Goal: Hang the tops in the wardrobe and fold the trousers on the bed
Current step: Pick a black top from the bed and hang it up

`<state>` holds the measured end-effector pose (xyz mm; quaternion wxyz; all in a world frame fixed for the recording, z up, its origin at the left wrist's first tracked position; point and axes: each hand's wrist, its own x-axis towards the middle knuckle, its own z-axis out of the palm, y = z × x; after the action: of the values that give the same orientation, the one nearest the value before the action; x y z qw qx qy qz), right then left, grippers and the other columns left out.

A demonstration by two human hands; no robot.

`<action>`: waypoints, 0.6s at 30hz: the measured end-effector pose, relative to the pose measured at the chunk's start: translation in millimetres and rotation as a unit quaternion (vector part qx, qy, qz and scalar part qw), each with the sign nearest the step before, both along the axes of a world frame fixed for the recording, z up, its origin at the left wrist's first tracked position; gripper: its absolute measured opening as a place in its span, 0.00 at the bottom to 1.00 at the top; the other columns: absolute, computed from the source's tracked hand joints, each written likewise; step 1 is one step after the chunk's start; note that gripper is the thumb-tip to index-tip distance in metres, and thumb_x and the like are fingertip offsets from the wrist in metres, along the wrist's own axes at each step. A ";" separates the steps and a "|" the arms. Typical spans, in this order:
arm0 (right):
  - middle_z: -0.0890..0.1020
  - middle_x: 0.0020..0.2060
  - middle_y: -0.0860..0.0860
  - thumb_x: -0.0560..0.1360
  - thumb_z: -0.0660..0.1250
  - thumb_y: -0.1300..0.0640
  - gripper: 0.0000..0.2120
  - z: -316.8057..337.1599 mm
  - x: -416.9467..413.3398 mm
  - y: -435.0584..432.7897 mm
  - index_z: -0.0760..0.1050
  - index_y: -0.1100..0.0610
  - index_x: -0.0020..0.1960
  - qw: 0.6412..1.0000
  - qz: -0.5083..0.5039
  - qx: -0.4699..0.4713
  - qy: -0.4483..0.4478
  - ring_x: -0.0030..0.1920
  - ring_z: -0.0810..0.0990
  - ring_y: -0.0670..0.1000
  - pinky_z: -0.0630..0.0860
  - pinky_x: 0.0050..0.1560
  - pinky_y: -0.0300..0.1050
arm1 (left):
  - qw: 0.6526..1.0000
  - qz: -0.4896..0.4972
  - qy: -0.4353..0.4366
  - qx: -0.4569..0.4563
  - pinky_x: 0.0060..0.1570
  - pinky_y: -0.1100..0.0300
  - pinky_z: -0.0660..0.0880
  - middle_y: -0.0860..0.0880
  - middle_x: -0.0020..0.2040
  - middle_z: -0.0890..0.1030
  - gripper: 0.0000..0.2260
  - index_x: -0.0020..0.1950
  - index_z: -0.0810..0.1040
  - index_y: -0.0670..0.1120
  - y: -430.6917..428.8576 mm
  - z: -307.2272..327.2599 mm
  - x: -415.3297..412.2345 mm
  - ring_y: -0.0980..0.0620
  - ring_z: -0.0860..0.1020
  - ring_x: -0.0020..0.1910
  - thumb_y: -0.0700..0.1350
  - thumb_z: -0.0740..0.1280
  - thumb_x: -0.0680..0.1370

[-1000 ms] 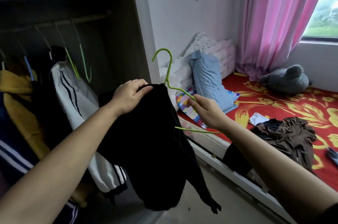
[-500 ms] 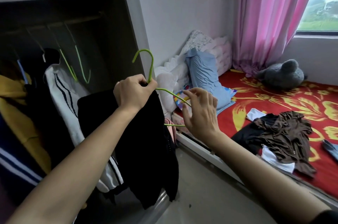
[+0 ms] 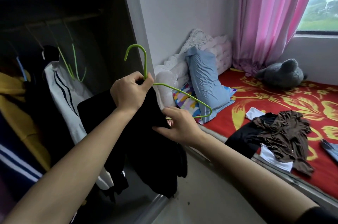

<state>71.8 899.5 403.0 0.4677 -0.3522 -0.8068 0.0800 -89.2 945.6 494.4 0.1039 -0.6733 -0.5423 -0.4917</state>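
My left hand (image 3: 130, 93) grips a green wire hanger (image 3: 184, 93) at the base of its hook, together with the top of a black top (image 3: 146, 143) that hangs down from it. My right hand (image 3: 178, 125) pinches the black fabric just below the hanger's right arm, which sticks out bare. The open wardrobe (image 3: 126, 28) is at the left, its rail (image 3: 54, 22) carrying a white striped jacket (image 3: 62, 92), a yellow garment (image 3: 16, 95) and empty green hangers (image 3: 75, 66). On the bed (image 3: 270, 99) lies a pile with a brown top (image 3: 285, 132).
A blue pillow (image 3: 206, 81) and white cushions lean at the bed's head. A grey plush toy (image 3: 281, 73) sits by the pink curtain (image 3: 270, 15). A bit of denim (image 3: 329, 148) shows at the right edge. Bare floor (image 3: 210, 196) lies between wardrobe and bed.
My left hand has shifted from the garment's shoulder to the hanger's neck. My right hand let go of the hanger's arm and dropped onto the black fabric. The view swung slightly left.
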 end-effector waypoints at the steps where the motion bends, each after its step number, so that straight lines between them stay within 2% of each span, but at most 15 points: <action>1: 0.75 0.36 0.44 0.72 0.76 0.47 0.13 2.2 2.0 -1.1 0.73 0.51 0.44 0.999 0.019 -0.037 -0.009 0.36 0.75 0.45 0.74 0.35 0.48 | 1.000 -0.001 -0.010 -0.006 0.31 0.55 0.68 0.52 0.28 0.76 0.19 0.32 0.75 0.51 1.0 -1.9 -1.9 0.47 0.75 0.30 0.61 0.65 0.76; 3: 0.75 0.33 0.44 0.72 0.74 0.43 0.15 4.4 7.9 -2.0 0.72 0.50 0.43 0.993 0.042 -0.081 -0.078 0.33 0.74 0.45 0.73 0.35 0.48 | 0.999 -0.003 -0.033 -0.015 0.31 0.54 0.70 0.51 0.28 0.77 0.21 0.31 0.74 0.50 3.7 -5.1 -5.1 0.47 0.75 0.30 0.63 0.63 0.76; 6: 0.77 0.34 0.46 0.72 0.69 0.42 0.13 2.5 18.3 -3.0 0.74 0.51 0.43 0.970 0.052 -0.102 -0.215 0.34 0.73 0.45 0.71 0.35 0.45 | 0.998 -0.010 -0.047 -0.029 0.31 0.53 0.72 0.51 0.27 0.76 0.22 0.31 0.74 0.49 5.3 -10.2 -6.7 0.47 0.75 0.29 0.65 0.63 0.75; 8: 0.77 0.34 0.49 0.70 0.65 0.42 0.13 4.9 22.9 -5.2 0.71 0.51 0.40 0.949 0.030 -0.065 -0.306 0.35 0.73 0.50 0.70 0.34 0.47 | 0.999 -0.007 -0.031 -0.038 0.32 0.52 0.74 0.50 0.28 0.77 0.23 0.31 0.75 0.49 6.3 -16.6 -6.8 0.47 0.76 0.30 0.66 0.62 0.74; 10: 0.74 0.34 0.51 0.70 0.65 0.45 0.11 12.0 24.7 -9.2 0.74 0.53 0.41 0.915 0.005 -0.008 -0.404 0.39 0.71 0.53 0.73 0.36 0.51 | 0.999 -0.006 -0.016 -0.045 0.33 0.52 0.74 0.49 0.28 0.78 0.24 0.33 0.76 0.48 7.2 -22.6 -5.7 0.46 0.76 0.31 0.67 0.61 0.74; 12: 0.74 0.34 0.51 0.73 0.66 0.50 0.09 15.5 26.8 -11.5 0.78 0.55 0.44 0.886 0.001 0.041 -0.462 0.42 0.67 0.52 0.73 0.38 0.52 | 0.999 -0.010 -0.008 -0.051 0.33 0.52 0.74 0.49 0.28 0.78 0.25 0.33 0.77 0.47 9.4 -26.8 -4.8 0.45 0.77 0.31 0.68 0.60 0.74; 15: 0.77 0.36 0.53 0.78 0.64 0.54 0.07 8.6 29.1 -14.5 0.79 0.56 0.49 0.888 -0.002 0.039 -0.457 0.39 0.74 0.54 0.73 0.37 0.50 | 0.998 0.002 -0.017 -0.055 0.33 0.53 0.73 0.48 0.29 0.78 0.25 0.33 0.76 0.48 10.8 -25.9 -5.6 0.43 0.77 0.33 0.68 0.60 0.74; 18: 0.78 0.37 0.54 0.76 0.67 0.51 0.09 -4.8 35.1 -14.1 0.77 0.57 0.46 0.928 0.016 -0.046 -0.369 0.36 0.74 0.54 0.72 0.36 0.50 | 0.997 0.010 -0.036 -0.062 0.34 0.53 0.73 0.49 0.29 0.78 0.24 0.32 0.76 0.49 11.6 -22.4 -9.6 0.43 0.76 0.32 0.66 0.62 0.76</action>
<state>106.9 885.4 398.2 0.1190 -0.3650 -0.9233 -0.0111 -98.7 957.3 472.0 0.0472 -0.6550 -0.5816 -0.4802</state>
